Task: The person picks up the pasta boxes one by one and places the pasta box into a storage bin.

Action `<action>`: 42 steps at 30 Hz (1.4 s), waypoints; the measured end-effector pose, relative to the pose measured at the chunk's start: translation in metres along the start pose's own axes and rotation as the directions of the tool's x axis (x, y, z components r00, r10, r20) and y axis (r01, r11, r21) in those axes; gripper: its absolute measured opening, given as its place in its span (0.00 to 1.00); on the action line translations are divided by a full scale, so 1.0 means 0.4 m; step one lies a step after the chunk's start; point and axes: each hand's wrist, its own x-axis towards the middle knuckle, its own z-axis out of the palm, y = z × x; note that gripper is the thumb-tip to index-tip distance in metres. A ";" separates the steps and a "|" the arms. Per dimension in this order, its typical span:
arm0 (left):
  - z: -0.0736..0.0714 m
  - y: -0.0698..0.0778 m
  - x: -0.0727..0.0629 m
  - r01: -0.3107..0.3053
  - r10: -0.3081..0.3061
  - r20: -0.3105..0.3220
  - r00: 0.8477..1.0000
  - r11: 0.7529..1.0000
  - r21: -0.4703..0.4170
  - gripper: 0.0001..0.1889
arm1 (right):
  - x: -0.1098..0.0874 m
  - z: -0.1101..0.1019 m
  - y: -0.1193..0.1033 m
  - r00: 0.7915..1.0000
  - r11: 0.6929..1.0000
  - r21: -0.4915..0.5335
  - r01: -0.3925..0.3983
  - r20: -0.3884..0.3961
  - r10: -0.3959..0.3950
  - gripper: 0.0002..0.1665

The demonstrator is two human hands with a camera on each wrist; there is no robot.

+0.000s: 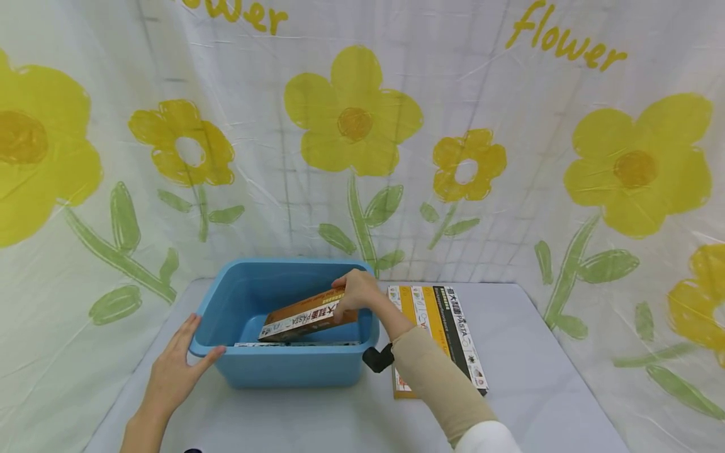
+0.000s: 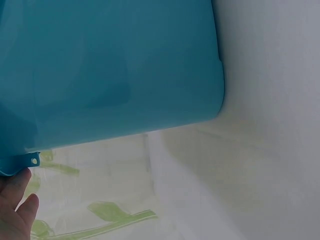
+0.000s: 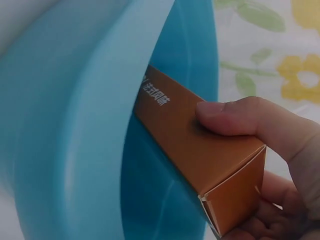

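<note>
In the head view, my right hand (image 1: 361,294) grips the right end of a brown pasta box (image 1: 303,316) inside a blue plastic bin (image 1: 289,368). The box is tilted, with its left end lower. In the right wrist view, the thumb lies along one face of the brown box (image 3: 185,135), and the other fingers are around its end, partly hidden. My left hand (image 1: 175,371) touches the bin's front left corner, fingers straight along the left rim and thumb on the front rim. Behind the front wall, the edge of another printed box (image 1: 297,344) shows.
Right of the bin, two yellow pasta boxes (image 1: 427,308) and a black one (image 1: 459,340) lie side by side on the pale table (image 1: 527,377). A curtain (image 1: 260,207) with yellow flowers hangs behind. A small dark object (image 1: 193,450) shows at the bottom edge.
</note>
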 end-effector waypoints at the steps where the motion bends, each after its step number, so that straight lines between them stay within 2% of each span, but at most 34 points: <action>1: 0.000 -0.001 0.000 0.001 -0.001 0.000 1.000 1.000 0.001 0.46 | 0.003 0.000 -0.001 1.000 1.000 -0.006 -0.001 0.005 0.001 0.39; 6: 0.000 -0.004 -0.004 -0.009 0.009 -0.016 1.000 1.000 -0.009 0.46 | 0.011 0.005 -0.007 0.999 0.999 -0.044 -0.007 0.042 0.009 0.41; 11: 0.000 -0.004 -0.007 -0.024 0.023 -0.036 0.999 1.000 -0.017 0.45 | 0.014 0.009 -0.012 0.994 0.988 -0.141 -0.058 0.086 0.070 0.43; 17: 0.003 -0.004 -0.005 -0.015 0.015 -0.029 0.999 1.000 -0.009 0.45 | 0.020 0.015 -0.012 0.986 0.958 -0.270 -0.094 0.109 0.128 0.24; 19: 0.002 -0.002 -0.005 -0.011 0.010 -0.023 1.000 1.000 -0.009 0.46 | 0.021 0.017 -0.012 0.987 0.947 -0.305 -0.100 0.091 0.133 0.25; 22: 0.001 0.002 -0.005 -0.007 0.007 -0.020 1.000 1.000 -0.013 0.46 | 0.022 0.019 -0.013 0.990 0.935 -0.339 -0.104 0.056 0.131 0.35; 24: 0.002 0.004 -0.005 -0.004 0.003 -0.019 1.000 1.000 -0.011 0.46 | 0.025 0.020 -0.014 0.990 0.935 -0.338 -0.107 0.047 0.130 0.40; 35: 0.002 0.006 -0.002 0.000 0.000 -0.013 1.000 1.000 -0.004 0.45 | 0.045 0.040 -0.021 0.981 0.941 -0.307 -0.141 0.085 0.175 0.46; 38: 0.000 0.009 -0.002 0.002 -0.002 -0.017 1.000 1.000 0.002 0.46 | 0.049 0.042 -0.016 0.983 0.941 -0.311 -0.130 0.082 0.163 0.48; 42: -0.002 0.009 -0.004 0.009 -0.009 -0.020 1.000 1.000 0.003 0.46 | 0.047 0.032 -0.008 0.989 0.953 -0.287 -0.094 0.081 0.122 0.45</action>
